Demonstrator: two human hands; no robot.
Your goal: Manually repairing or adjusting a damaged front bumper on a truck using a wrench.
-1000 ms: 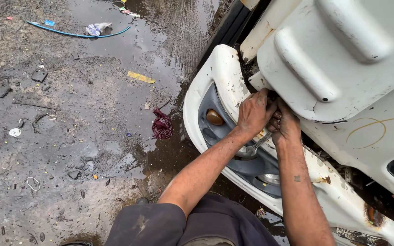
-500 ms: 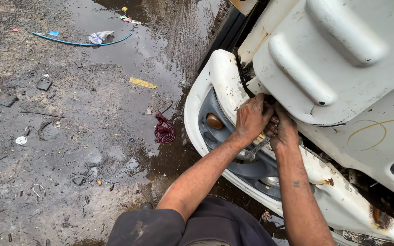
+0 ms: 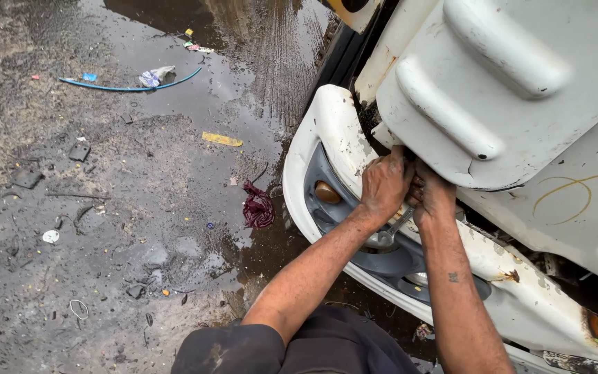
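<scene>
**Both hands pressed in under the white panel**

Since the earlier frames the hands have barely shifted, staying up at the same gap. The left hand [image 3: 384, 185] is curled into a fist, knuckles up, forearm stretched straight. The right hand [image 3: 434, 196] sits just beside it, fingers tucked under the white panel [image 3: 493, 90]; its grip cannot be told. A metal wrench [image 3: 392, 230] hangs below them, over the bumper [image 3: 333, 131].

Your left hand [image 3: 384, 185] and right hand [image 3: 432, 196] press together under the raised white ribbed vehicle panel [image 3: 493, 90], so your fingertips and whatever they grip are hidden. The slim metal tool [image 3: 392, 232] below shows only partly. The panel runs off the frame's top and right edges.
</scene>
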